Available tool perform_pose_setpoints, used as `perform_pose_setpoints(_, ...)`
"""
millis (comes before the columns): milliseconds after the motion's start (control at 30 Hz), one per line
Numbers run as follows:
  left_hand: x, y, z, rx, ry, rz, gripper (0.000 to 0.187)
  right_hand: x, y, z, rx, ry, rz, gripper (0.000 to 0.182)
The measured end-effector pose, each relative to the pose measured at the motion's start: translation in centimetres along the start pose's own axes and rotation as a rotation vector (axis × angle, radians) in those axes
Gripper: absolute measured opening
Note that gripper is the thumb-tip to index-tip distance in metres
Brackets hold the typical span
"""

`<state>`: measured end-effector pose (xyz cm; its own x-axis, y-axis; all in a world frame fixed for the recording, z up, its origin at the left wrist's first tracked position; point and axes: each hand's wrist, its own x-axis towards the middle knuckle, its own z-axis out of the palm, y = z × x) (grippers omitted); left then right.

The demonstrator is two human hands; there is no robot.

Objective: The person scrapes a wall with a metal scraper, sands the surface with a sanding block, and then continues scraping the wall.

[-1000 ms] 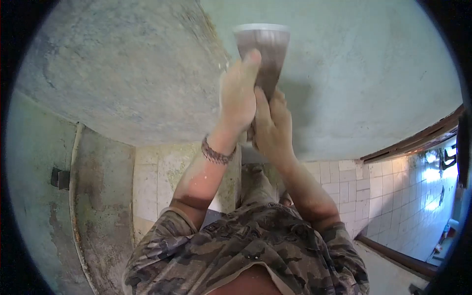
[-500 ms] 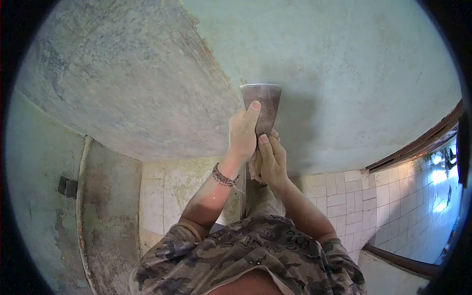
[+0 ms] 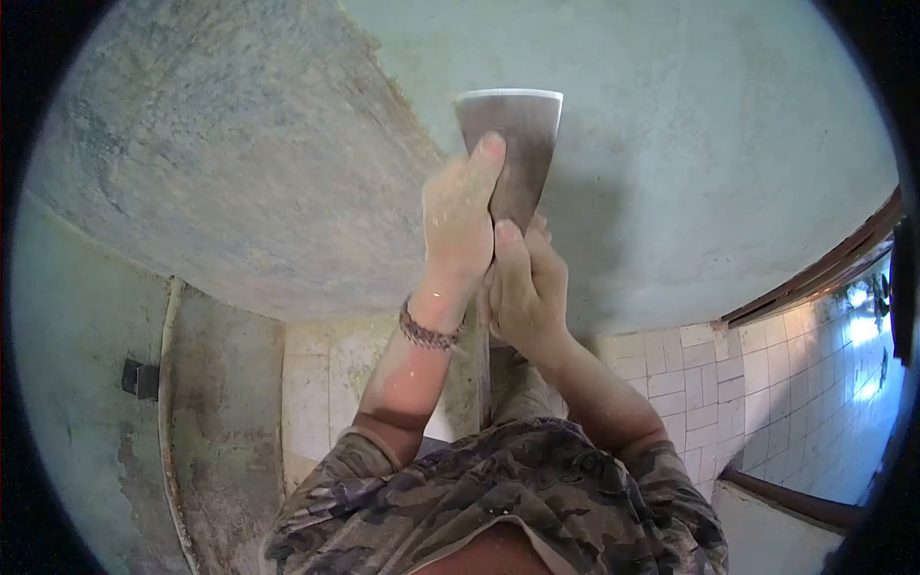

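Note:
A broad scraper [image 3: 525,144] with a dull brown blade and a bright, pale front edge points up and away from me, in front of the painted wall. My left hand [image 3: 460,216] is closed on the side of its blade, thumb laid along the face. Lower down, my right hand [image 3: 529,287] wraps the handle end, which its fingers mostly hide. The blade's edge overlaps the pale green paint [image 3: 671,125], just right of the ragged paint border. Left of that border lies a rough grey stripped patch [image 3: 240,163].
White tiles [image 3: 690,383] cover the floor below on the right. A pipe [image 3: 168,383] runs down the wall at left, beside a small dark box [image 3: 140,379]. Dark wooden framing [image 3: 824,278] edges the bright opening at far right.
Both hands and the scraper have moved up and closer to the camera, so the blade looks larger. The grip is the same, and the view has shifted slightly.

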<state>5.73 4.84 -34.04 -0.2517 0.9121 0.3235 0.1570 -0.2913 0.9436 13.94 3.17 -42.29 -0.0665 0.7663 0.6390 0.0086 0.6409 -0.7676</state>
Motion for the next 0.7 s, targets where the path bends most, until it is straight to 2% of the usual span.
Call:
perform_pose_setpoints(33, 0.3, 1.7, 0.1, -0.333, -0.044, -0.248, 0.041, 0.5, -0.6, 0.0, 0.171, -0.037, 0.204, 0.025)
perform_pose_setpoints(67, 0.3, 0.2, -0.3, -0.333, -0.043, -0.237, 0.041, 1.0, -0.9, 0.0, 0.339, -0.072, 0.399, 0.025)
perform_pose_setpoints(100, 0.0, -3.0, -0.8, -0.047, -0.019, -0.041, 0.041, 0.2, 0.1, 0.2, 0.339, -0.071, 0.384, 0.025)
perform_pose_setpoints(133, -0.3, -5.0, -1.0, 0.237, 0.009, 0.154, 0.042, -1.9, 2.1, 0.6, 0.081, 0.006, 0.118, 0.026)
perform_pose_setpoints(167, -1.0, -5.6, -0.5, 0.233, 0.009, 0.167, 0.042, -2.4, 2.8, 0.6, -0.177, 0.084, -0.149, 0.026)
perform_pose_setpoints(200, -1.8, -6.2, 0.3, 0.174, 0.076, 0.108, 0.041, -2.2, 3.8, 0.6, -0.179, 0.092, -0.161, 0.026)
perform_pose_setpoints(233, -2.2, -6.4, 0.6, 0.119, 0.137, 0.043, 0.039, -1.5, 4.1, 0.7, -0.246, 0.166, -0.303, 0.027)
perform_pose_setpoints(267, -1.4, -5.1, 0.6, 0.127, 0.133, 0.037, 0.039, -0.9, 3.7, 0.9, -0.310, 0.233, -0.432, 0.028)
perform_pose_setpoints(300, 0.0, -3.5, 0.4, 0.087, 0.143, 0.076, 0.039, -0.3, 2.9, 0.9, -0.300, 0.232, -0.419, 0.028)
perform_pose_setpoints(367, 1.3, 1.1, -0.1, 0.058, 0.155, 0.130, 0.039, 3.1, -2.1, 0.0, 0.397, -0.058, 0.370, 0.021)
perform_pose_setpoints(400, 1.6, 3.5, -0.1, -0.131, 0.058, -0.025, 0.038, 3.7, -3.7, -0.4, 0.404, -0.062, 0.362, 0.021)
perform_pose_setpoints(433, 1.8, 4.8, -0.2, -0.321, -0.043, -0.175, 0.037, 4.3, -5.2, -0.9, 0.558, -0.087, 0.537, 0.021)
perform_pose_setpoints(467, 1.8, 3.2, -0.5, -0.321, -0.045, -0.156, 0.037, 4.6, -5.9, -1.2, 0.709, -0.114, 0.705, 0.021)
perform_pose_setpoints(500, 1.4, -0.3, -1.0, -0.020, 0.029, 0.069, 0.038, 3.4, -5.0, -0.7, 0.709, -0.119, 0.685, 0.021)
perform_pose_setpoints(533, 1.2, -2.6, -1.0, 0.281, 0.109, 0.296, 0.039, 1.3, -3.0, 0.2, 0.584, -0.034, 0.511, 0.023)
perform_pose_setpoints(567, 0.7, -3.1, -0.6, 0.279, 0.109, 0.319, 0.039, 0.3, -1.8, 0.7, 0.461, 0.056, 0.338, 0.025)
perform_pose_setpoints(600, 0.1, -3.6, -0.1, 0.130, 0.111, 0.200, 0.039, 0.6, -1.9, 0.7, 0.464, 0.065, 0.318, 0.025)
perform_pose_setpoints(633, 0.1, -3.7, 0.2, -0.014, 0.104, 0.074, 0.040, 0.8, -2.3, 0.6, 0.538, 0.055, 0.383, 0.026)
perform_pose_setpoints(667, 0.9, -1.2, 0.3, -0.007, 0.091, 0.079, 0.040, 0.9, -2.9, 0.5, 0.615, 0.044, 0.459, 0.027)
perform_pose_setpoints(700, 1.3, 3.4, 0.1, -0.167, 0.059, -0.059, 0.039, 1.8, -4.9, 0.1, 0.636, 0.063, 0.484, 0.027)
